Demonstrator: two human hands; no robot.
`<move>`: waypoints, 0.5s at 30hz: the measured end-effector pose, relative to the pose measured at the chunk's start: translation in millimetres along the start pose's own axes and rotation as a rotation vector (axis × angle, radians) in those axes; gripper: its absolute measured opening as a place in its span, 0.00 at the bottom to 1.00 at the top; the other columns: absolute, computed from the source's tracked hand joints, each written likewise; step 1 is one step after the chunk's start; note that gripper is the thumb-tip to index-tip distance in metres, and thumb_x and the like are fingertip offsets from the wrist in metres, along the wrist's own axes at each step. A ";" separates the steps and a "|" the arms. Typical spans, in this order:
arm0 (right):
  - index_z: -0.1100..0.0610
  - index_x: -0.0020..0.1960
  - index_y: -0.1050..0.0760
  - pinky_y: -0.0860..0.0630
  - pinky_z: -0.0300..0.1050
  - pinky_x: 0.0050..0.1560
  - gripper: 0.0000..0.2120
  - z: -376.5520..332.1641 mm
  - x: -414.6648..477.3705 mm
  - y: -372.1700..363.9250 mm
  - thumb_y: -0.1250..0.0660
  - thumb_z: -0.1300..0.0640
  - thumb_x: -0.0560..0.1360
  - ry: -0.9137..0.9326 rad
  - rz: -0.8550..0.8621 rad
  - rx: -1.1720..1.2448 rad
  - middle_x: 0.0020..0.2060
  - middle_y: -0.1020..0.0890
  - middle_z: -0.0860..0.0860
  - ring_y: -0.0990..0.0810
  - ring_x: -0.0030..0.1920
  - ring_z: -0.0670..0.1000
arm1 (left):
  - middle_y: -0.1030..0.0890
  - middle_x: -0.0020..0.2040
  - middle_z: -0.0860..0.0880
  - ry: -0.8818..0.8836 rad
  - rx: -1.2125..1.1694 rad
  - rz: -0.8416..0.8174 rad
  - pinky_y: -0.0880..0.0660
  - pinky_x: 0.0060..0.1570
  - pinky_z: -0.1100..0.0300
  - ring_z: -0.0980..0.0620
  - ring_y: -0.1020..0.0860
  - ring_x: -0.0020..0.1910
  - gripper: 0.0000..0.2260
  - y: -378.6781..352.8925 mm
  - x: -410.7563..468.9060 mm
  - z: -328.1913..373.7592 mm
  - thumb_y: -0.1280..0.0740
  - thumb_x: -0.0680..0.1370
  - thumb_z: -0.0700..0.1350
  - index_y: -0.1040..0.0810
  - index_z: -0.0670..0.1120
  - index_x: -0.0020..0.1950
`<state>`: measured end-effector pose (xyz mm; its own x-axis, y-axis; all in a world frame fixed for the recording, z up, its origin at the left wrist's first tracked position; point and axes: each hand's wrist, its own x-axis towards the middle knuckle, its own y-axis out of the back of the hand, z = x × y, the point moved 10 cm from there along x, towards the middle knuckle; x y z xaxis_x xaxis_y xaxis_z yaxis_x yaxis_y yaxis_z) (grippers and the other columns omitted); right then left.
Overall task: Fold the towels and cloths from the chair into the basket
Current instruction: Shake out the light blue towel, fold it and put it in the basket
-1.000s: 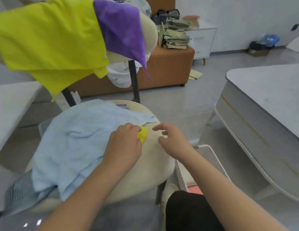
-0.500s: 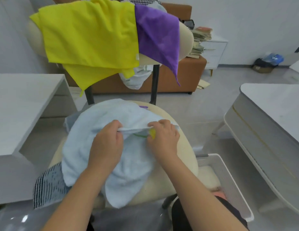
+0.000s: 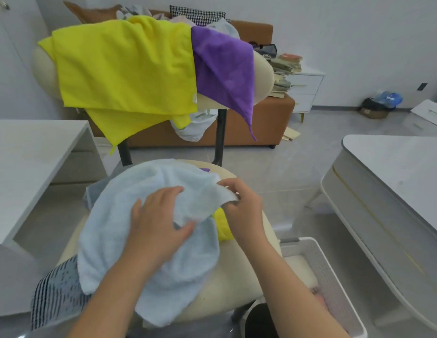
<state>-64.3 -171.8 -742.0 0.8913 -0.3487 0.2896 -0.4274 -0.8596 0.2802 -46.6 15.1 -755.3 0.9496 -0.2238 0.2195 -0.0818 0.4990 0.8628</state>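
Observation:
A light blue towel [image 3: 129, 215] lies spread over the cream chair seat [image 3: 237, 284]. My left hand [image 3: 159, 220] rests flat on its middle with spread fingers. My right hand [image 3: 239, 203] pinches the towel's right corner and lifts it. Under that corner a small yellow cloth [image 3: 222, 223] shows. A large yellow cloth [image 3: 124, 76] and a purple cloth [image 3: 224, 69] hang over the chair's backrest. A striped grey cloth [image 3: 54, 296] hangs off the seat's left front. The white basket [image 3: 334, 284] stands on the floor at the lower right, with something pink inside.
A white desk [image 3: 34, 152] stands to the left, a white table [image 3: 395, 181] to the right. Behind the chair are a brown sofa [image 3: 273, 123] with piled laundry and a white drawer unit [image 3: 305, 91] stacked with papers.
My left hand let go of the towel's edge and now lies flat on the towel. My right hand lifted the right corner, uncovering more of the small yellow cloth.

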 end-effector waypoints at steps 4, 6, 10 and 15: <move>0.52 0.44 0.21 0.28 0.35 0.37 0.11 -18.9 -8.6 -1.5 0.35 0.63 0.65 0.168 0.016 0.015 0.37 0.21 0.47 0.24 0.39 0.44 | 0.20 0.53 0.53 -0.119 -0.097 0.121 0.29 0.58 0.49 0.48 0.23 0.53 0.13 -15.0 0.9 33.7 0.38 0.74 0.50 0.23 0.50 0.56; 0.56 0.43 0.20 0.30 0.31 0.39 0.09 -19.5 -5.3 3.9 0.31 0.66 0.66 0.231 0.063 -0.036 0.39 0.22 0.47 0.24 0.40 0.43 | 0.22 0.37 0.52 -0.043 -0.278 0.222 0.30 0.40 0.59 0.50 0.25 0.38 0.09 -2.6 3.5 28.5 0.44 0.72 0.41 0.25 0.46 0.41; 0.52 0.42 0.23 0.28 0.32 0.49 0.10 0.5 7.3 8.3 0.29 0.67 0.69 0.078 0.071 0.090 0.44 0.18 0.44 0.21 0.48 0.41 | 0.35 0.27 0.52 -0.041 -0.403 0.339 0.37 0.30 0.59 0.53 0.34 0.29 0.08 25.9 5.2 25.3 0.47 0.71 0.38 0.34 0.44 0.33; 0.47 0.43 0.22 0.24 0.42 0.44 0.13 -14.5 4.3 -2.3 0.35 0.65 0.76 0.091 0.028 0.275 0.38 0.18 0.43 0.21 0.42 0.47 | 0.32 0.26 0.51 0.003 -0.218 0.285 0.37 0.27 0.56 0.51 0.30 0.28 0.14 34.4 1.1 15.2 0.45 0.72 0.58 0.36 0.49 0.34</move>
<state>-61.6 -165.9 -728.2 0.8574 -0.3493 0.3778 -0.3833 -0.9235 0.0159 -53.0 19.2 -718.4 0.8989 -0.0473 0.4357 -0.2774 0.7082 0.6493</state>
